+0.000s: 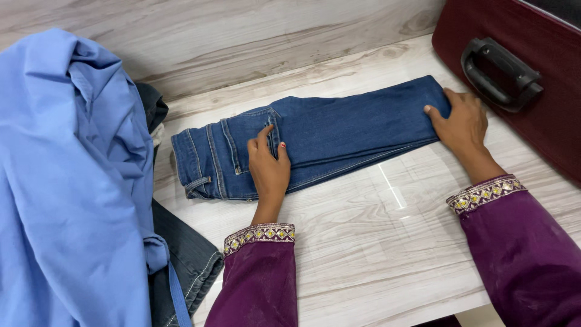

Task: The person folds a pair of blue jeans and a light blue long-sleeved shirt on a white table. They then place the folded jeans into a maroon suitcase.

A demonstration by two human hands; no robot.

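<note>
Left hand (269,166): fingers lying flat and together, thumb spread a little, palm pressing down on the folded pair of dark blue denim jeans (315,136) near the waistband end. Nothing is being gripped; the hand is simply resting open on the cloth.

Right hand (463,124): fingers are curling over the far, narrow end of the same jeans, where the legs are folded. The fingertips are lying on the fabric edge, thumb side tucked under or against it; whether cloth is actually pinched between them cannot be told.

The jeans are lying as a long folded strip across the pale wood-grain tabletop (375,242), waistband and belt loop toward the left, leg end toward the right, running slightly uphill toward the far right.

Both wrists are showing purple sleeves with patterned gold-and-white cuffs (260,233).

Farther out: a dark maroon hard suitcase with a black handle (499,72) is standing just beside the right hand, at the table's right edge. On the left, a crumpled light blue cotton garment (66,181) is heaping over a dark grey striped garment (187,260), near the waistband but apart from it.
</note>
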